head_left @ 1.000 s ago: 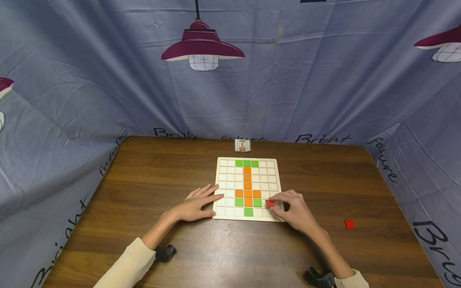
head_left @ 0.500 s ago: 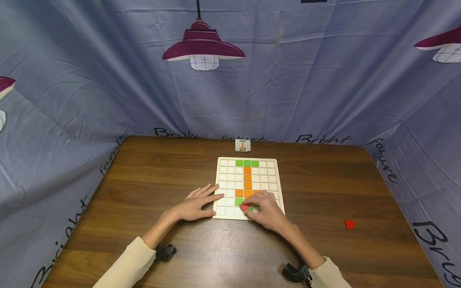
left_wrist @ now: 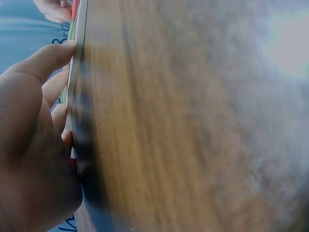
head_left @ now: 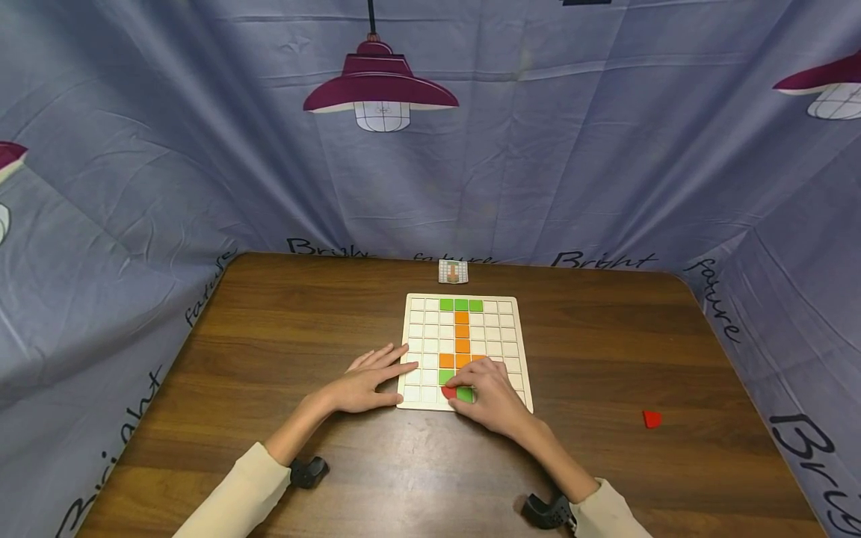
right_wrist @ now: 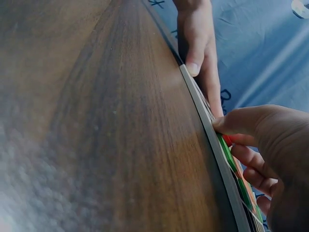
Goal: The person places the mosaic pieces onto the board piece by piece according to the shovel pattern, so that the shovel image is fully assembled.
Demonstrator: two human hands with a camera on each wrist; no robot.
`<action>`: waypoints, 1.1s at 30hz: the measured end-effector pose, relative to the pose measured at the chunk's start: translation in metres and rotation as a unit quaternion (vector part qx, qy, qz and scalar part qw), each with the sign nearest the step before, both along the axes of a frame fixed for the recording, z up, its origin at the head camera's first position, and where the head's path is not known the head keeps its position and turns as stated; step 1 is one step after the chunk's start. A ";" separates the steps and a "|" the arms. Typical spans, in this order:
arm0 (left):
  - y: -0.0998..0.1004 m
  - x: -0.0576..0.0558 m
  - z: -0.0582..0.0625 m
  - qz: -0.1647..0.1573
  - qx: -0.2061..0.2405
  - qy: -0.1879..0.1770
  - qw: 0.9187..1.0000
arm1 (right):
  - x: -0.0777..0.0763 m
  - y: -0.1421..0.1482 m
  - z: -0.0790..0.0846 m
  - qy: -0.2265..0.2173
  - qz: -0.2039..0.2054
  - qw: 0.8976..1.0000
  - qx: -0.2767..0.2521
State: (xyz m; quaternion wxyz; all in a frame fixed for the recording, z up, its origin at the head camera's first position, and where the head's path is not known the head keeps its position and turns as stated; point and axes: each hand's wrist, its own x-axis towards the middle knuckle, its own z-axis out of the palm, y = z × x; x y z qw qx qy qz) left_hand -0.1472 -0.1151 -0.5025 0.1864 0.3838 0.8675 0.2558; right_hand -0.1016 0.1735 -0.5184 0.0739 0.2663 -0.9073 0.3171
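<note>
A cream grid board (head_left: 420, 329) lies on the table with green and orange square tiles in some of its cells. My right hand (head_left: 491, 396) pinches a red tile (head_left: 448, 392) between thumb and forefinger, at the near row just left of a green tile (head_left: 465, 394). In the right wrist view the red tile (right_wrist: 228, 140) shows between the fingers; whether it is fully seated cannot be told. My left hand (head_left: 363, 385) rests with spread fingers on the board's left edge. The right hand covers some cells near the board's lower right.
A second red piece (head_left: 652, 419) lies on the wooden table (head_left: 585, 336) to the right. Behind the board is a small card (head_left: 454, 272) printed with a grid pattern. A blue curtain (head_left: 538, 164) hangs around the table's back and sides.
My right hand has carried the red tile leftward from the board's right side to the near row, left of the green tile. My left hand has stayed in place.
</note>
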 end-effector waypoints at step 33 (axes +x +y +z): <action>0.001 -0.001 -0.002 0.002 -0.005 0.004 1.000 | 0.001 -0.003 -0.003 -0.005 -0.007 1.000 -0.012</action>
